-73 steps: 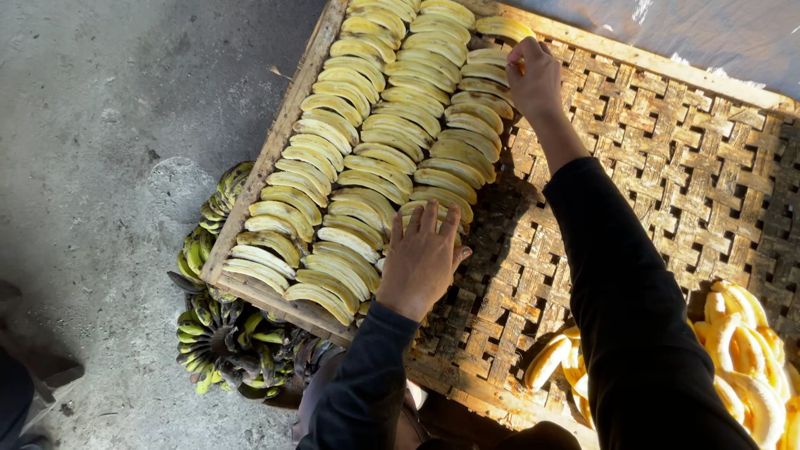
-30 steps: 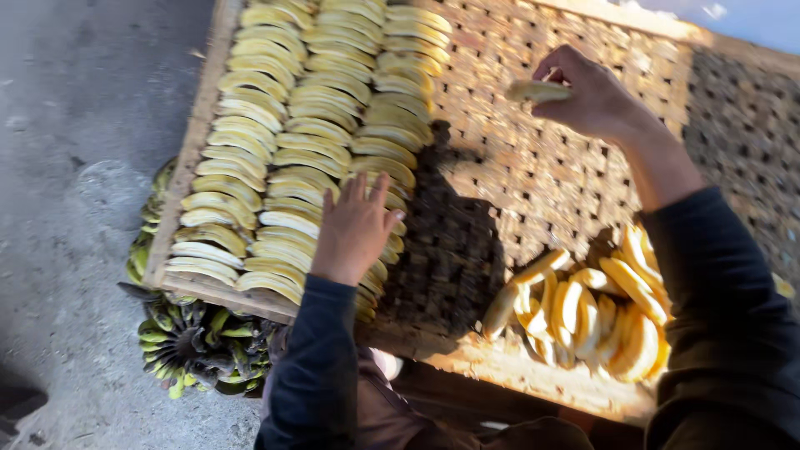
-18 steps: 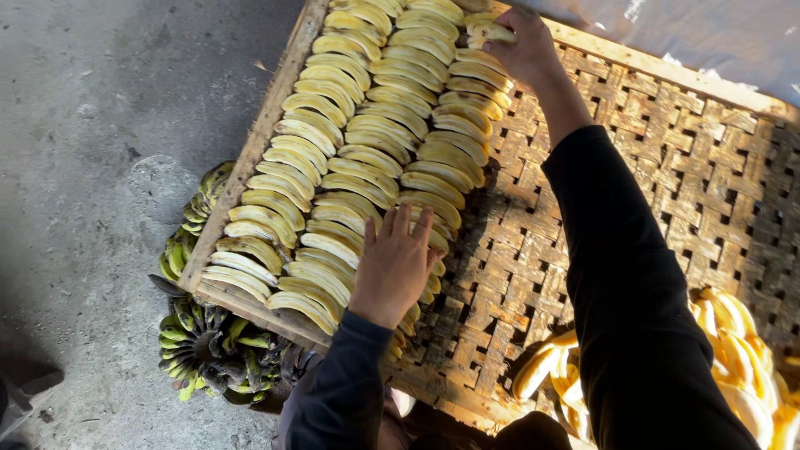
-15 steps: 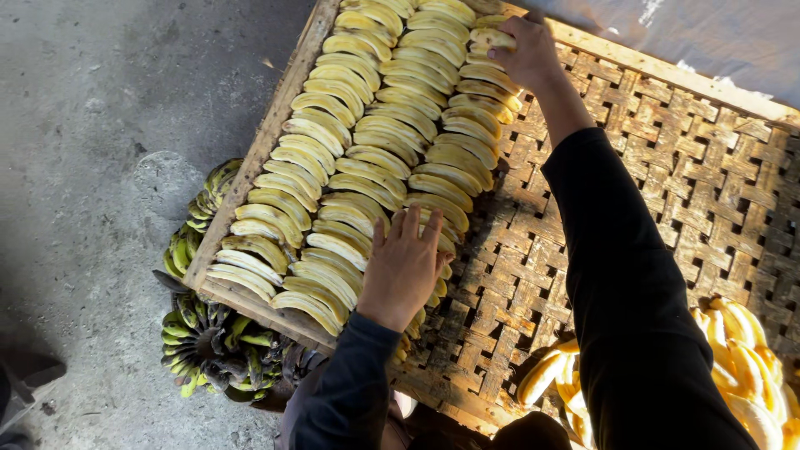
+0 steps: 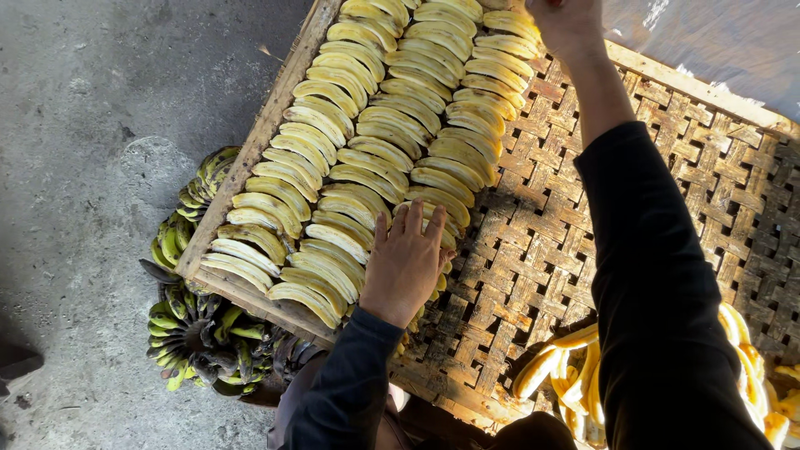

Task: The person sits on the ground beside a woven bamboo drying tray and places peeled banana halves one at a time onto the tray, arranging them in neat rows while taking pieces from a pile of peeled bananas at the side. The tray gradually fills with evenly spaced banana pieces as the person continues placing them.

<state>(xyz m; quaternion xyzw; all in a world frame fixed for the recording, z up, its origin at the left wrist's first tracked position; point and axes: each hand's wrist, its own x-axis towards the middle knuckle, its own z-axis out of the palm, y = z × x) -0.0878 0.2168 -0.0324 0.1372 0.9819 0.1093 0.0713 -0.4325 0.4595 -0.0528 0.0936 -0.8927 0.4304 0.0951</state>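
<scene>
Banana slices [image 5: 367,142] laid in rows on a woven tray, one hand flat on them, the other reaching to the far end.

Left of the left hand [image 5: 406,265], green bananas [image 5: 193,333] sit in bunches on the concrete floor [image 5: 75,125], partly tucked under the tray's wooden frame [image 5: 250,154]. The left hand lies palm down with fingers spread on the near end of the rows, grasping nothing. Just right of it the woven tray [image 5: 600,275] is bare. The right hand [image 5: 568,23] is at the far end of the rightmost row, cut off by the top edge; whether it grips a slice cannot be told. Below the right sleeve, near the body, is a heap of peeled bananas [image 5: 575,375].
</scene>
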